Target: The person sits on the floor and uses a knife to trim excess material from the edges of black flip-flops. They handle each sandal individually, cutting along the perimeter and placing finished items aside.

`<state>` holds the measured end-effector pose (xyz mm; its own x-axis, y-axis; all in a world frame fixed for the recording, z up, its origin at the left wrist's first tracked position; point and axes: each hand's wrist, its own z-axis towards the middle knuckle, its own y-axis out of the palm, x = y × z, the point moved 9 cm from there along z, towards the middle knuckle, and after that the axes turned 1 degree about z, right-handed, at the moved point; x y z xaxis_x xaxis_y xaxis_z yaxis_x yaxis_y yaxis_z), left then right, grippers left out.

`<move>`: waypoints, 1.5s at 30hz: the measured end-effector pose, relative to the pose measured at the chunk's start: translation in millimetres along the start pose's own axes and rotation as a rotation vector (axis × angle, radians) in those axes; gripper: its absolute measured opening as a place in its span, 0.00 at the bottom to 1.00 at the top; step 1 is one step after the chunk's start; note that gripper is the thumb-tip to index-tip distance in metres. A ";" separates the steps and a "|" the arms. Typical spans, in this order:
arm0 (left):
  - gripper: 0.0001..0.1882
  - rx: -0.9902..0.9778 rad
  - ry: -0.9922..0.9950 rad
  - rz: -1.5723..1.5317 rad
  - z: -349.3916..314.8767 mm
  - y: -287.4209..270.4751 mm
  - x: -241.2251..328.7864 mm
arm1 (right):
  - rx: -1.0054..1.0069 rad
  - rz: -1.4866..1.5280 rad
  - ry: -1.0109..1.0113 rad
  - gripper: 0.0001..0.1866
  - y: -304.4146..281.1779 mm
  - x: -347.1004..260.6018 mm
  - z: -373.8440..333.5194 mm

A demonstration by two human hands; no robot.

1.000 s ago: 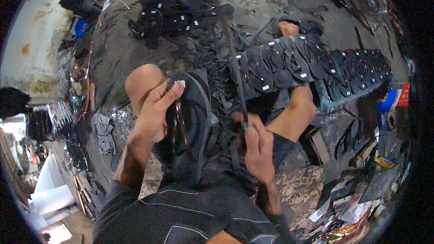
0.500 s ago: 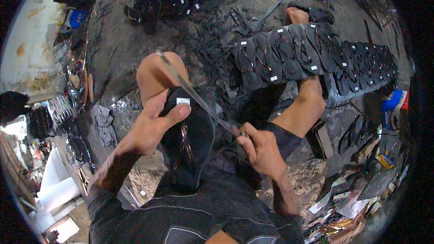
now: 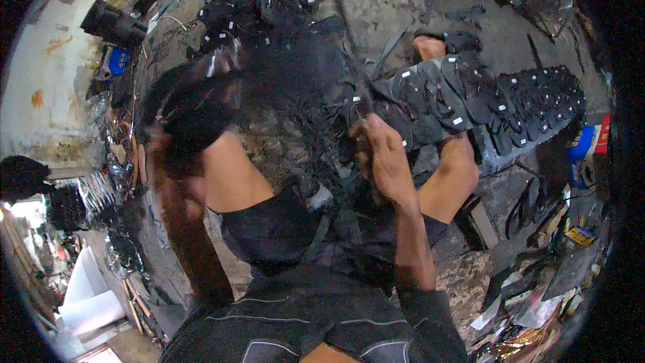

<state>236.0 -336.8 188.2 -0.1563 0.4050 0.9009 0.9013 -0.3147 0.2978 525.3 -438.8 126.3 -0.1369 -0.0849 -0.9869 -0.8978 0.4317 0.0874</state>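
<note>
My left hand is smeared by motion beside my left knee. It is closed on a black flip-flop, also badly blurred, which is held out past the knee. My right hand is closed, in front of my body, around the handle end of a long thin knife. The blade points away from me and looks dark and blurred, and the fingers hide the handle. Just to the right of that hand, a row of black flip-flops with small white labels lies across my right shin.
A heap of black flip-flops lies at the far side. Another labelled row runs off to the right. Black scraps cover the floor between my legs. Blue boxes stand at the left, and a white foam roll lies nearby.
The flip-flop has left my lap, carried forward and left by my left hand. My right hand has moved farther forward, and its knife has swung from pointing left to pointing away.
</note>
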 end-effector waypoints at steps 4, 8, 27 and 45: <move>0.18 0.025 0.032 -0.119 -16.2 81.7 -17.7 | 0.231 -0.048 -0.035 0.21 -40.7 -2.7 -82.0; 0.18 -0.027 -0.197 -0.487 -32.8 125.8 -53.3 | 0.162 -0.272 -0.123 0.25 -23.5 -1.7 -178.3; 0.26 0.039 -0.261 -0.064 -60.2 61.5 -98.1 | -0.247 -0.582 -0.012 0.12 19.4 10.6 -100.4; 0.45 0.137 -0.376 0.554 163.0 91.7 -389.8 | 1.125 0.306 0.219 0.17 -236.7 69.6 -228.7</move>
<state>445.4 -383.6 -187.1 0.4713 0.4938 0.7307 0.8548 -0.4598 -0.2407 632.5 -752.2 67.8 -0.4486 0.0548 -0.8921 0.0421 0.9983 0.0402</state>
